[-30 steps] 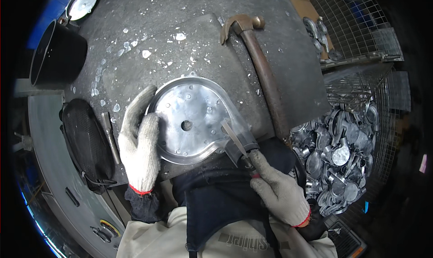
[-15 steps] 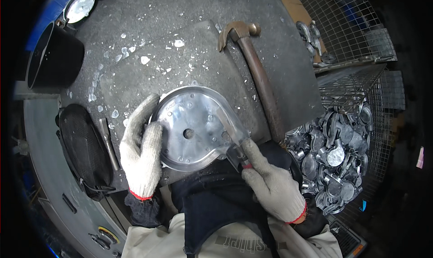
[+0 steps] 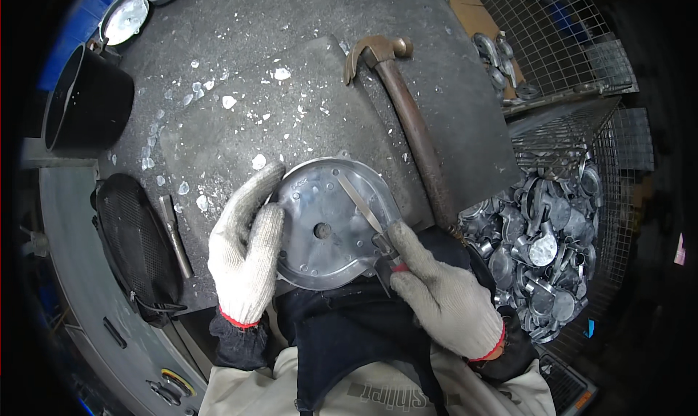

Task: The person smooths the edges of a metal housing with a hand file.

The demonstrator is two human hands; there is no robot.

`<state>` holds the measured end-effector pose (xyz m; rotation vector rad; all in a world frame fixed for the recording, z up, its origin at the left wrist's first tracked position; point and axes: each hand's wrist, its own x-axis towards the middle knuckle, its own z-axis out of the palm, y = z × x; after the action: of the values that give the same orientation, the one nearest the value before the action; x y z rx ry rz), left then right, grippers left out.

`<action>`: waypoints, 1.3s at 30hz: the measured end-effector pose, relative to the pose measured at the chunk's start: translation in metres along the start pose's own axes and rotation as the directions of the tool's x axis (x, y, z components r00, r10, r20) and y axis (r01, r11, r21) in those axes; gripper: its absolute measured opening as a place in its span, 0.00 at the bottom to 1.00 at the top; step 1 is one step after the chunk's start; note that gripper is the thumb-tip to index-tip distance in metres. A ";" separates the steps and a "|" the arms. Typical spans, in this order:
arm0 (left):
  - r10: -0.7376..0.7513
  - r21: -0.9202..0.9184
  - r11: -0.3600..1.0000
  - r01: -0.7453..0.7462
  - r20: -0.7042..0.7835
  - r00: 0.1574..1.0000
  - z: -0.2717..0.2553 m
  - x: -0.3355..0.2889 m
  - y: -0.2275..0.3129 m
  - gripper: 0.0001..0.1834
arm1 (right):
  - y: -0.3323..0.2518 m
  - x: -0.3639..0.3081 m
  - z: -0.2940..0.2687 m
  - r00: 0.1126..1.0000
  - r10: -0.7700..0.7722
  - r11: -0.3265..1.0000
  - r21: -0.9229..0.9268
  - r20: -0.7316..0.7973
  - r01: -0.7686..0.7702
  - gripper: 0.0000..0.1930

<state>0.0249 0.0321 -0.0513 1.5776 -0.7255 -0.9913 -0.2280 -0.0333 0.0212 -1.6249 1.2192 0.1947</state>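
Observation:
A round silvery metal cover (image 3: 320, 205), with a raised rim, a centre hole and small bosses, lies at the bench's near edge. My left hand (image 3: 246, 252), in a white knit glove, grips its left rim between thumb and fingers. In my gloved right hand (image 3: 447, 303) is a narrow flat-bladed tool like a file (image 3: 359, 204), its handle mostly hidden by the fingers. The blade reaches over the cover's right side inside the rim; whether it touches the metal I cannot tell.
A claw hammer (image 3: 407, 111) lies right of the cover. Left are a chisel (image 3: 174, 236), a black mesh pouch (image 3: 134, 238) and a black bucket (image 3: 89, 100). Metal flakes (image 3: 229, 102) litter the bench. At right, a wire basket (image 3: 607, 220) holds many metal castings (image 3: 542, 249).
The cover and my left hand have shifted slightly right and nearer to me. The tool's blade now lies less far right across the cover, while my right hand has moved a little.

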 end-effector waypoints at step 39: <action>-0.065 0.076 0.995 0.060 0.063 0.996 -0.012 0.012 0.004 0.20 | -0.037 0.026 -0.005 0.990 -0.004 0.952 -0.301 0.144 0.047 0.33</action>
<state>0.0410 0.0260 -0.0491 1.6465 -0.7699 -1.0772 -0.1894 -0.0553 0.0301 -1.8558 1.0974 0.4945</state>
